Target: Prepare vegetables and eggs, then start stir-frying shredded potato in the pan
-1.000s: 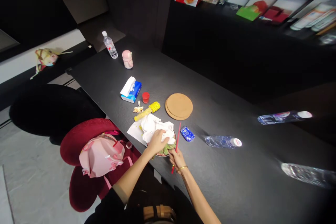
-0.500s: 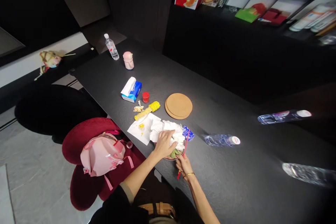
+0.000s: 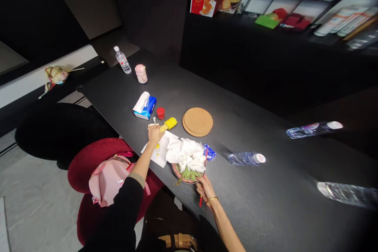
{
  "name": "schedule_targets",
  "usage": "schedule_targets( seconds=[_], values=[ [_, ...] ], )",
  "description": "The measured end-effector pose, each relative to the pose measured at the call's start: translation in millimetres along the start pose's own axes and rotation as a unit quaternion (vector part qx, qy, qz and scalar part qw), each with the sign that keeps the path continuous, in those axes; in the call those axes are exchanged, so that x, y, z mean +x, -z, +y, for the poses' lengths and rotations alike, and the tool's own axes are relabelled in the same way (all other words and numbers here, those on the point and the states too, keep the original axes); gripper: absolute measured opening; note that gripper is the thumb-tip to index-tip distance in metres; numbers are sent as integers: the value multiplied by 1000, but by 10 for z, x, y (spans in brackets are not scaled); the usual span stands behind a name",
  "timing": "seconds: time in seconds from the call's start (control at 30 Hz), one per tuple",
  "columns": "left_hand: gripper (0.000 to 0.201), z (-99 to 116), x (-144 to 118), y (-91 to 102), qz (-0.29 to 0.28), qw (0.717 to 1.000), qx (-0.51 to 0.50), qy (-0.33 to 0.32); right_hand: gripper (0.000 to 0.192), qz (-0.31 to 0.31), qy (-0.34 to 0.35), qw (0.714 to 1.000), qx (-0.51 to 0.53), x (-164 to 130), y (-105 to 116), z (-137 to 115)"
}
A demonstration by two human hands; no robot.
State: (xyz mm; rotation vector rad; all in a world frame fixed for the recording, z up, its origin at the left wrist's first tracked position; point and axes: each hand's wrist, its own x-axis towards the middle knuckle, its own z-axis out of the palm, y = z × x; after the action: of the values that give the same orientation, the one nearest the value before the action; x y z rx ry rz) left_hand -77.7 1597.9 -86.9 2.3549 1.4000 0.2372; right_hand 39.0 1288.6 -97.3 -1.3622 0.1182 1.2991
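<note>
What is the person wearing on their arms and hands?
The left arm has a black sleeve pushed up below the elbow, with a tan cuff edge showing. The left hand is bare, with no glove. The right arm has no sleeve in view. A thin gold bangle sits on its wrist, just behind the bare right hand.

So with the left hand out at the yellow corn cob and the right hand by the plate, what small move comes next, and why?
Probably closing the left hand around the yellow corn cob and lifting it toward the round plate. The fingers already rest on the cob's near end, and the plate holds crumpled white tissues and green scraps. The right hand grips thin red chopsticks at the plate's edge.
</note>
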Motion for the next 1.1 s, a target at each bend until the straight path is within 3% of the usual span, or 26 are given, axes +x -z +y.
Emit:
schedule_targets(
  seconds=[0.13,0.23,0.3,0.43,0.53,0.67,0.8,0.9,0.97,1.03,1.1],
  values=[
    [23,-20,-93,0,19,998,-42,-44,36,-1,-6,1000,6,-1,-7,-7],
    [28,-64,-230,160,27,992,-82,-94,36,-4,-11,1000,18,2,-2,-10],
    [30,-47,-318,310,10,981,-104,-164,34,-9,-15,999,26,3,3,-15],
    [27,230,-467,489,-118,931,-104,-329,35,-18,-24,999,32,0,1,-35],
    [23,543,-544,421,-211,894,-60,-390,37,-10,-32,999,24,-11,5,-46],
    [20,760,-574,230,-244,902,-9,-357,36,-10,-29,999,24,-25,55,-40],
    [29,729,-602,142,-234,908,-15,-349,35,-20,-28,999,27,-9,121,-21],
    [50,631,-604,142,-192,917,-66,-344,33,-23,-26,999,28,13,150,-6],
    [53,515,-539,157,-145,945,-98,-276,32,-24,-26,999,28,21,159,0],
    [43,348,-408,172,-80,981,-98,-149,32,-24,-26,999,23,21,163,1],
    [40,147,-242,173,-11,997,-72,-13,32,-23,-25,999,16,16,164,-1]
  ],
)
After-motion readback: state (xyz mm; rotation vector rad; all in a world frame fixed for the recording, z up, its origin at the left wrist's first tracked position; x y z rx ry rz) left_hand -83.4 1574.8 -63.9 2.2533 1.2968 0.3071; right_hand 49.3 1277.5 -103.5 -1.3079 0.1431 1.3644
